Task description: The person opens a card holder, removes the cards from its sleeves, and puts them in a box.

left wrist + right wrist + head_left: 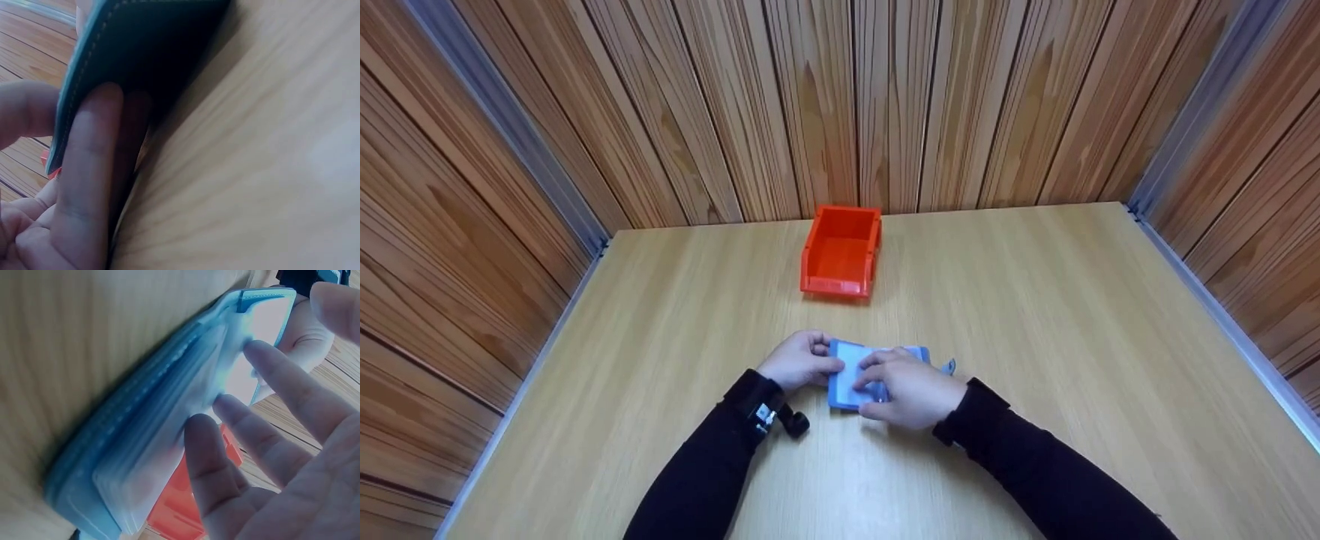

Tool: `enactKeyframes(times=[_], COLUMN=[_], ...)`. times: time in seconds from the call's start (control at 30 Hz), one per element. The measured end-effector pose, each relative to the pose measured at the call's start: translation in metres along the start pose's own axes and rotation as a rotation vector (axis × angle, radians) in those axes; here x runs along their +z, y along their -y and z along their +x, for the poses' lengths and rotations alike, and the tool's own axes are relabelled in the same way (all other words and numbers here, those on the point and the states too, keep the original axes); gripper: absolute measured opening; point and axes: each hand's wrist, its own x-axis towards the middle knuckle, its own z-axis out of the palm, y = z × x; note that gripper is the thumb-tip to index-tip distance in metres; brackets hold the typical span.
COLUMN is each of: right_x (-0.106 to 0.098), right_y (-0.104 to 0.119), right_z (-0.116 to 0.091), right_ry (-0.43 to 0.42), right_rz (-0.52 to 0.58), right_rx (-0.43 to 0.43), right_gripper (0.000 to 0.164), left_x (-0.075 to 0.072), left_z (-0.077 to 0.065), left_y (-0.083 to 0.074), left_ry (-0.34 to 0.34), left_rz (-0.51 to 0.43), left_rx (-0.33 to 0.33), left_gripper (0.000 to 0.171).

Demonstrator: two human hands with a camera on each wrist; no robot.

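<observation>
A blue card holder (846, 356) with stitched edges lies opened out in front of me, its clear plastic sleeves (163, 439) stacked on one side. My left hand (801, 363) pinches its left cover, thumb on top and fingers underneath; in the left wrist view those fingers (87, 169) press against the dark underside, and that edge is tilted up off the table. Over the sleeves is my right hand (913, 386), its fingers spread and fairly straight, with the fingertips (228, 405) touching the clear plastic. A small blue tab (949, 367) sticks out at the holder's right.
An orange-red open-front bin (840, 255) stands behind the card holder, near the back of the wooden table (1035, 300). Wood-plank walls (885, 105) with metal corner rails close in the back and both sides.
</observation>
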Motion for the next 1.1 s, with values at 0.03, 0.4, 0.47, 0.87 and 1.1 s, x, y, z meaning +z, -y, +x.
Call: enactKeyframes(times=[0.03,0.4,0.47,0.87,1.1], right_x=[-0.002,-0.035,-0.035,-0.031,-0.030], right_y=[-0.001,-0.038,-0.045,-0.050,-0.051], right_z=[0.000,0.000,0.000,0.004,0.005], right_ry=[-0.009,-0.071,-0.029,0.019,-0.018], right_rz=[0.005,-0.007,-0.015,0.007,0.039], right_rx=[-0.007,0.275,0.309,0.363,0.363], right_gripper=[0.039,0.079,0.084,0.081,0.068], left_x=[0.000,-0.001,-0.001,-0.001,0.000], left_z=[0.000,0.000,0.000,0.000,0.000], left_y=[0.000,-0.002,-0.002,-0.001,0.000], left_ry=[0.003,-0.017,-0.018,-0.005,0.009], left_rz=[0.004,0.080,0.076,0.025,-0.002], left_rx=[0.001,-0.012,-0.013,-0.024,-0.014], left_gripper=[0.026,0.029,0.029,0.031,0.028])
